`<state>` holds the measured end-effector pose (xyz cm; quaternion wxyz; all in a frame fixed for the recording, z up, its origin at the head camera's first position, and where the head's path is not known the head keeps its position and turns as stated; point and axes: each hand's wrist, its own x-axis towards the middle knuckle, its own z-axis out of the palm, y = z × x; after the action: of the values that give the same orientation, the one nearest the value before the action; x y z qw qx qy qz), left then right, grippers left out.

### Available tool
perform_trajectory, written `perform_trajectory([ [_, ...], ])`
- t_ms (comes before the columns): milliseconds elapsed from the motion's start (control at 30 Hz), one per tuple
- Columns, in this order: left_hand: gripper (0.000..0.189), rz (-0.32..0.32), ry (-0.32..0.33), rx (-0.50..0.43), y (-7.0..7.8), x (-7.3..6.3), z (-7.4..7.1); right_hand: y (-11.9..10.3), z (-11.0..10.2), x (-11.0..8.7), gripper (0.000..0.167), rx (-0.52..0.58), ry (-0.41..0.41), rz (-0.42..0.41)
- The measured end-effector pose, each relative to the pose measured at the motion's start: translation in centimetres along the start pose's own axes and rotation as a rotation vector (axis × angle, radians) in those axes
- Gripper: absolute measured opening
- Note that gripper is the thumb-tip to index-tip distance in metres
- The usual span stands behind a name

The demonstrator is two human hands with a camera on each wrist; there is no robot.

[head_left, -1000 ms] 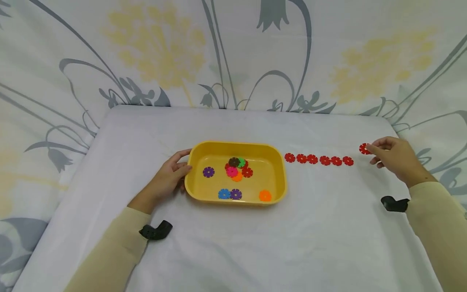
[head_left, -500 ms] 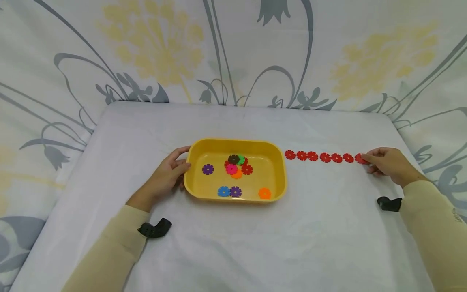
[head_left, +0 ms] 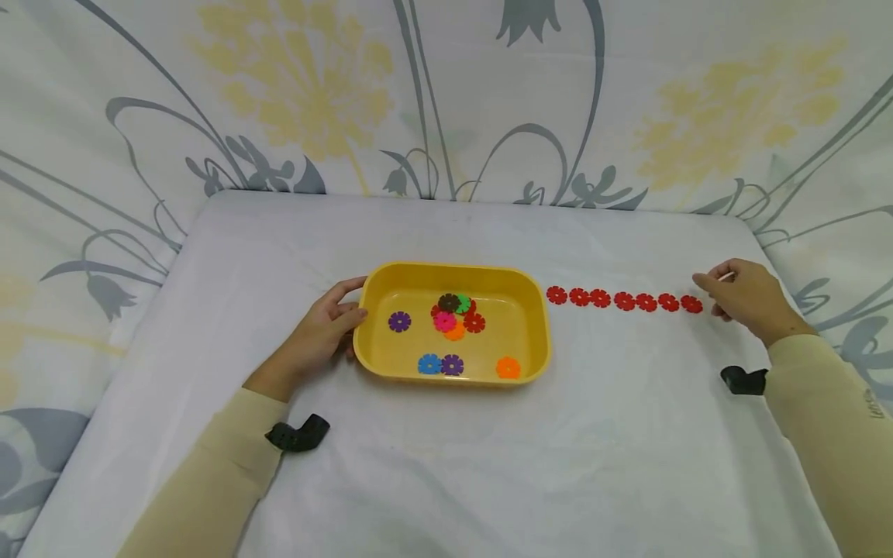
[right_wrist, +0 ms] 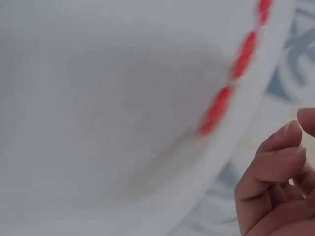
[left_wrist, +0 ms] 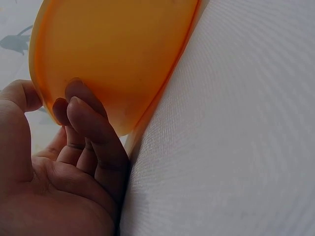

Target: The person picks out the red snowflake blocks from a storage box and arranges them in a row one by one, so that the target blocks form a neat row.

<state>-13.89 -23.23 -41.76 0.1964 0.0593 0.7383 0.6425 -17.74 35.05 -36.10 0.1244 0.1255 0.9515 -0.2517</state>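
Observation:
My left hand (head_left: 314, 337) grips the left end of a yellow plastic tray (head_left: 519, 333), with the thumb at the rim and curled fingers against the outside in the left wrist view. Small flower-shaped discs lie in the tray: purple (head_left: 399, 322), blue (head_left: 429, 363), orange (head_left: 508, 367), pink (head_left: 445, 322), brown, green and red. To the right of the tray, several red flower discs (head_left: 601, 298) lie in a row. My right hand (head_left: 749, 302) hovers beside the row's last red disc (head_left: 691, 304), holding nothing, its fingers loosely bent.
A white cloth (head_left: 530, 465) covers the table. Floral fabric (head_left: 460, 101) rises behind it and at both sides. Black wrist cameras (head_left: 298, 434) sit at both sleeves.
My right hand has brought a red disc down and left to the row's right end, let go, and risen slightly away. The left hand has stayed on the tray.

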Motion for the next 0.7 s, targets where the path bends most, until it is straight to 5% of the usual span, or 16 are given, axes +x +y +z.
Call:
perform_trajectory([
  [167, 0.055, -0.004, 0.009, -0.005, 0.0, -0.1, -0.2, -7.3, 0.4, -1.1, 0.054, -0.012, 0.015, -0.211],
  [400, 0.055, 0.0, 0.001, -0.022, -0.3, -0.1, -0.2, -17.8, 3.2, -3.2, 0.027, 0.01, -0.072, -0.459],
  [700, 0.054, 0.007, -0.002, -0.012, -0.2, 0.2, 0.1, -26.1, 8.6, -4.9, 0.015, -0.009, -0.293, -0.63],
])
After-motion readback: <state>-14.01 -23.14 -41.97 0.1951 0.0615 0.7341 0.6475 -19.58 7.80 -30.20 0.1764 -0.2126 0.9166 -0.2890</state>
